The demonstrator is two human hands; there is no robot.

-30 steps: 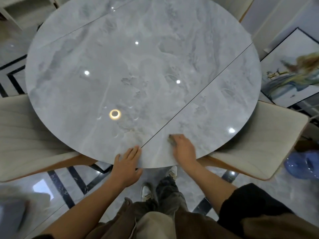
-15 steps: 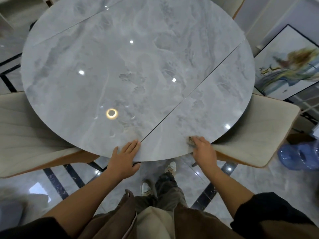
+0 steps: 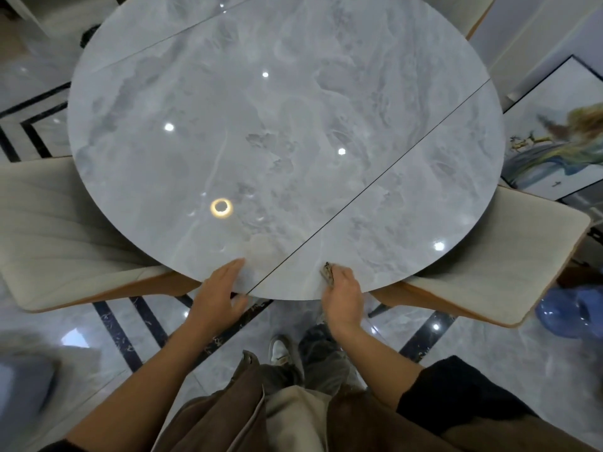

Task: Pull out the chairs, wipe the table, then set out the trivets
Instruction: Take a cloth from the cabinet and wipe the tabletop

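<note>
A round grey marble table [image 3: 277,132] fills the upper view, with a dark seam running diagonally across its right part. My left hand [image 3: 217,293] rests flat on the near rim, fingers spread, holding nothing. My right hand [image 3: 342,296] presses a small brownish cloth [image 3: 327,272] onto the near edge, just right of the seam; most of the cloth is hidden under the fingers. A cream chair [image 3: 62,230] stands pulled out at the left and another cream chair [image 3: 489,256] at the right. No trivets are in view.
A framed painting [image 3: 561,138] leans at the right. A blue plastic object [image 3: 577,314] lies on the floor by the right chair. The glossy tiled floor [image 3: 124,324] has dark inlay lines. My legs and shoes [image 3: 280,350] stand under the near table edge.
My right hand slid the cloth to the right along the near edge, then back left toward the seam. My left hand stayed on the rim.
</note>
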